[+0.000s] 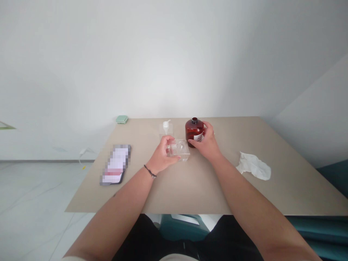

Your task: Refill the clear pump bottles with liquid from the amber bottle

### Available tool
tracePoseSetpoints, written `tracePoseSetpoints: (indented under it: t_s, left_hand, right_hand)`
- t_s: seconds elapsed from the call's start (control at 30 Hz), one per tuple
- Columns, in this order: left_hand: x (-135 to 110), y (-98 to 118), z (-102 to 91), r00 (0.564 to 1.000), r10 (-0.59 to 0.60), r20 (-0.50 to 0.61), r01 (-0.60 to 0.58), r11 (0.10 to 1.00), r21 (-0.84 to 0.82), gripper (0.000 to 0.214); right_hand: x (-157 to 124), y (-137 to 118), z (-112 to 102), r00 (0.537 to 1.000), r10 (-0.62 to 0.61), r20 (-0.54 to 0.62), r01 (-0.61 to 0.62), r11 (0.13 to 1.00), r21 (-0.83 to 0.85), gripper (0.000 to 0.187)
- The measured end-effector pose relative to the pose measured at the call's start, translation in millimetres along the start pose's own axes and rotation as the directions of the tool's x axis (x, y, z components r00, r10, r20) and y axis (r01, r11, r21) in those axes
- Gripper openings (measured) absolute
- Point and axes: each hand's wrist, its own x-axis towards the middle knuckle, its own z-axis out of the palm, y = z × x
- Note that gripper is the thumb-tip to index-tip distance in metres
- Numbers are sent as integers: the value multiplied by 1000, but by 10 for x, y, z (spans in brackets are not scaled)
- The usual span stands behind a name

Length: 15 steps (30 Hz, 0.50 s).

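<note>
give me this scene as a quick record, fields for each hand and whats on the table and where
left hand: holds clear plastic piece
right hand: grips brown bottle, upright, mouth open
beyond left hand: white pump top
table's left side: phone, screen blurred
back left corner: small green case
right of right hand: crumpled white cloth or tissue
surface: beige table
</note>
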Motion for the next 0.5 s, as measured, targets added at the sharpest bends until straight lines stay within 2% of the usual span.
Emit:
tracePoseSetpoints:
  t_s: [0.13, 0.3, 0.37, 0.43, 0.5]
  left_hand:
    - [-1, 7, -4, 1000, -14, 11, 14, 1000, -7, 65]
    - [2, 3, -12, 999, -27, 25, 26, 1000, 3, 66]
    - [-1, -5, -20, 999, -35, 36, 34, 999, 19, 66]
    - [-5, -14, -30, 998, -41, 43, 39, 999, 37, 65]
    - [-9, -23, -38, 998, -41, 51, 39, 998, 46, 65]
  right_hand:
    - [4, -66, -29, 988, 150, 28, -151, 988, 15, 86]
    - [-5, -96, -155, 981, 182, 67, -178, 982, -59, 87]
    - [-21, -72, -289, 986, 164, 31, -159, 981, -107, 75]
    - [-45, -60, -461, 986, 166, 7, -162, 973, -164, 53]
    - [-72, -84, -622, 964, 256, 67, -232, 939, -256, 41]
